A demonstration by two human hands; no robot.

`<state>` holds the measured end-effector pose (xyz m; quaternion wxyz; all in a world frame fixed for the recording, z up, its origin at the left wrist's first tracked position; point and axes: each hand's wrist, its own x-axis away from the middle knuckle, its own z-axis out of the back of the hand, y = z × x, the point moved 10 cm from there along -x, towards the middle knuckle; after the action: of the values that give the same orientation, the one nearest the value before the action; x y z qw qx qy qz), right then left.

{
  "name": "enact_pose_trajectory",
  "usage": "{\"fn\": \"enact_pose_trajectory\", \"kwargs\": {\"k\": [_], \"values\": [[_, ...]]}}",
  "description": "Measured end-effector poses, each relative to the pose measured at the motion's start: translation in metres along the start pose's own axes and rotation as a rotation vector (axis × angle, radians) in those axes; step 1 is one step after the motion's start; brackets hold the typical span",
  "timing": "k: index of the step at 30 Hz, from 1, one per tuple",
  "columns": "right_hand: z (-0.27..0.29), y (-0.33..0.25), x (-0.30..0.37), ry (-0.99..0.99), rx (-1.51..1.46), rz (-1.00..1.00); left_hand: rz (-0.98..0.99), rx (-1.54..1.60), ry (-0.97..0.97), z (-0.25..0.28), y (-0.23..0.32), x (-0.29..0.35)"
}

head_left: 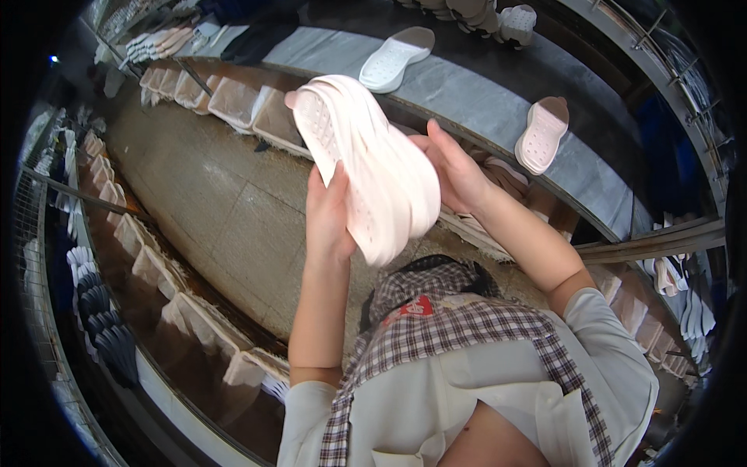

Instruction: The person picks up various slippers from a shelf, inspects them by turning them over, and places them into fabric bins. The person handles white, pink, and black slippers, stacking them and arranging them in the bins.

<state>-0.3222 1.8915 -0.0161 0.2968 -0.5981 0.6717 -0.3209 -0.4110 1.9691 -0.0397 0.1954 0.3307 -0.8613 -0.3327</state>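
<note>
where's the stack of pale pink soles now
In the head view, the pink stack is central, between the left hand and right hand, left of the pink sole on the grey ledge.

A grey belt [467, 97] curves across the upper right. Lined bins [231, 103] stand in a row along its near side, and more bins [194, 315] line the left of the brown floor [210, 198]. Dark soles [115, 350] are stacked at far left, beside wire mesh [29, 210]. A beam [661, 241] juts in at right, above white soles [695, 315].
</note>
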Motion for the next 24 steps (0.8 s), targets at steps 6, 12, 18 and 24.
{"fn": "enact_pose_trajectory", "kwargs": {"k": [6, 12, 18, 24], "values": [[0.018, 0.032, 0.003, 0.25, -0.112, -0.128, 0.045, 0.021, 0.105, 0.019, -0.013, -0.001], [0.027, 0.044, 0.004, 0.246, -0.198, -0.141, 0.056, 0.04, 0.168, 0.027, -0.022, 0.0], [0.026, 0.035, 0.011, 0.295, -0.091, -0.069, 0.032, -0.009, 0.127, 0.024, -0.022, 0.001], [0.002, 0.02, 0.019, 0.185, 0.312, 0.09, -0.188, -0.171, 0.066, 0.026, -0.018, 0.007]]}}
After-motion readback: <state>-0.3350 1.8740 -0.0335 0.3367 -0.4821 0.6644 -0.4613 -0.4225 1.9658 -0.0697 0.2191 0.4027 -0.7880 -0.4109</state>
